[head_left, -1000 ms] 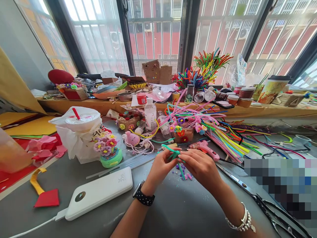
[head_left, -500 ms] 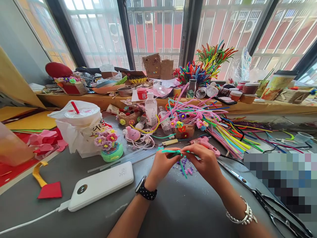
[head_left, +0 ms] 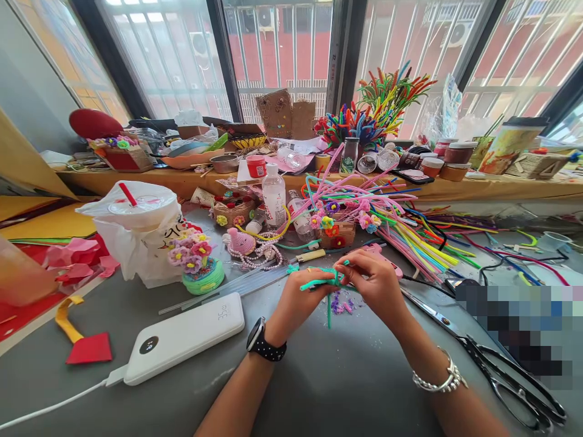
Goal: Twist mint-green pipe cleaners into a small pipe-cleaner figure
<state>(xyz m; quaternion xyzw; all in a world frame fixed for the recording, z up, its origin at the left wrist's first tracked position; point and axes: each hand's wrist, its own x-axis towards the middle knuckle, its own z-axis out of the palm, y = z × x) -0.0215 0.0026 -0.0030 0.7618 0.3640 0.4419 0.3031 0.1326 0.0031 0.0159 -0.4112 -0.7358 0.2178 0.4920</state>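
Observation:
Both hands meet over the middle of the table around green pipe cleaners (head_left: 317,283). My left hand (head_left: 298,298) is closed on them, with one end sticking out to the left and another hanging straight down. The fingertips of my right hand (head_left: 371,280) pinch a short green end at the crossing. Under the hands lie small purple and pink fuzzy bits (head_left: 342,304). Just behind my right hand is a pink glue gun (head_left: 387,261), partly hidden. Scissors (head_left: 483,358) with black handles lie to the right.
A white power bank (head_left: 186,340) with a cable lies at left, near a bagged drink cup (head_left: 141,233) and a small flower pot (head_left: 203,276). Loose coloured pipe cleaners (head_left: 405,243) spread behind my right hand. Clear glue sticks (head_left: 255,285) lie behind the left. A crowded ledge (head_left: 191,179) runs along the window.
The green pipe cleaners have turned: one end now points left and another hangs straight down. My right fingers have risen slightly and bent around an end. The view has shifted a little.

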